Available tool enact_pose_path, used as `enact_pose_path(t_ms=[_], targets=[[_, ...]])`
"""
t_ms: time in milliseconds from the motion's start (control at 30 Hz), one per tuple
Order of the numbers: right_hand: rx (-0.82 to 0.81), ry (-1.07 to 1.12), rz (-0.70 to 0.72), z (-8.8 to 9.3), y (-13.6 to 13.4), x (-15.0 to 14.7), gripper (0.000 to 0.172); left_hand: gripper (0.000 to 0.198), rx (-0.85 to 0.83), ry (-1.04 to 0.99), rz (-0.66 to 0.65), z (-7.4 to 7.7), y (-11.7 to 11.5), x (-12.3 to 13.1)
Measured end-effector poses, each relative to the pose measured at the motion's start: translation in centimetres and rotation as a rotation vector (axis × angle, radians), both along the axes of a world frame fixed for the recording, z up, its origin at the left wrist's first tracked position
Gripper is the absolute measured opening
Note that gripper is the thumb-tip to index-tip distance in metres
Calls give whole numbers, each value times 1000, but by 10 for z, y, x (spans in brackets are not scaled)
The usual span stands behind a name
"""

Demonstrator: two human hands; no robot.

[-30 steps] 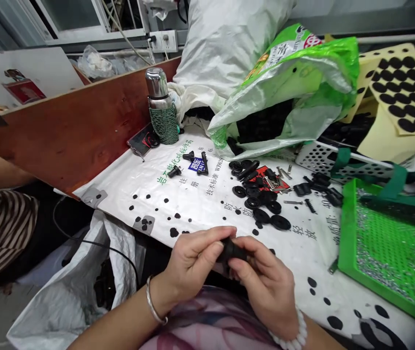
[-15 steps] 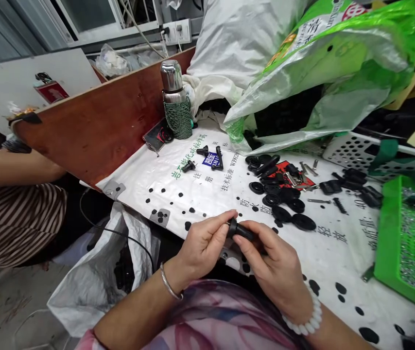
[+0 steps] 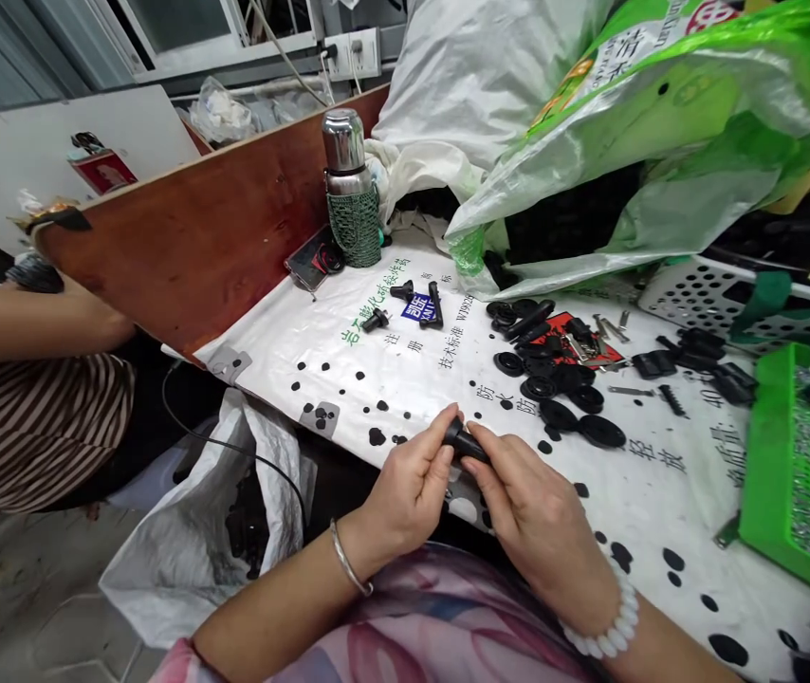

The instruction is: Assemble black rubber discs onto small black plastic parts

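Between my two hands, over the near edge of the table, is a black plastic part (image 3: 468, 441) with a wider end and a round shaft. My left hand (image 3: 415, 479) pinches its wider end between thumb and fingers. Around the shaft, the fingers of my right hand (image 3: 525, 493) are closed, hiding the far end. Loose black parts (image 3: 377, 320) lie on the printed white sheet (image 3: 405, 379) ahead of my hands. To the right is a pile of black round caps and other pieces (image 3: 554, 379), partly on a red card (image 3: 590, 346).
A green basket (image 3: 761, 474) of small metal pieces stands at the right. Behind are an open green bag (image 3: 661, 190) and a flask (image 3: 348, 190) in a net sleeve. A wooden partition (image 3: 220, 190) separates off a person in a striped top (image 3: 42, 417). A white sack (image 3: 170, 531) hangs below left.
The view has shifted slightly, so the table things appear a little farther right. Both hands still grip the black part, whose wider end now shows more clearly.
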State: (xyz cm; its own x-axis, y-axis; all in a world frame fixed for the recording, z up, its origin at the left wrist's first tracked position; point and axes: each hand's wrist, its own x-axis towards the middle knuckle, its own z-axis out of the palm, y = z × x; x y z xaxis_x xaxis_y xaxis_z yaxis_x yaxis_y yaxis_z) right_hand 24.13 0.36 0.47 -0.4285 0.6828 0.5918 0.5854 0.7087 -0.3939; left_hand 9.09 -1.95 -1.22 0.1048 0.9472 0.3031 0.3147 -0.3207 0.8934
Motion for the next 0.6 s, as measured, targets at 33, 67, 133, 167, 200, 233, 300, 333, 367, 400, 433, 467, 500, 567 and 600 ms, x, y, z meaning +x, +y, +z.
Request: enact_pose_path(t_ms=[33,67,133,167,200,233,300,333,367,400,433,467,500,567,600], targets=[[21,-22,0,-1,1,0,27,44,3,-5,3,-1,0,0],[39,-47,0,-1,2,1,26,44,4,-9,7,-1,1,0],[69,-110,-5,-2,4,1,25,44,5,-12,19,-2,1,1],[78,-139,-12,-3,5,1,24,43,11,-14,25,-2,1,1],[84,-161,-19,-3,6,1,24,43,19,-18,30,-3,1,1],[87,-175,-25,-3,6,0,24,43,27,-26,34,-4,1,1],[84,-178,-33,-3,7,-2,25,42,36,-56,44,-6,1,1],[71,-174,-33,-2,7,-4,25,42,35,-74,50,-6,0,1],[54,-171,-31,-1,7,-6,25,42,29,-92,56,-6,0,1],[34,-168,-31,0,7,-9,25,41,23,-110,63,-7,-1,0],[11,-164,-34,1,6,-11,25,41,20,-125,69,-7,-1,0],[-13,-160,-41,3,6,-14,25,41,15,-139,77,-6,-2,-1],[-35,-154,-52,4,6,-17,24,40,13,-151,90,-6,-2,-1],[-66,-139,-71,9,6,-22,23,39,31,-170,122,-7,-1,-1],[-75,-132,-77,12,6,-24,23,39,61,-179,137,-8,0,-1]])
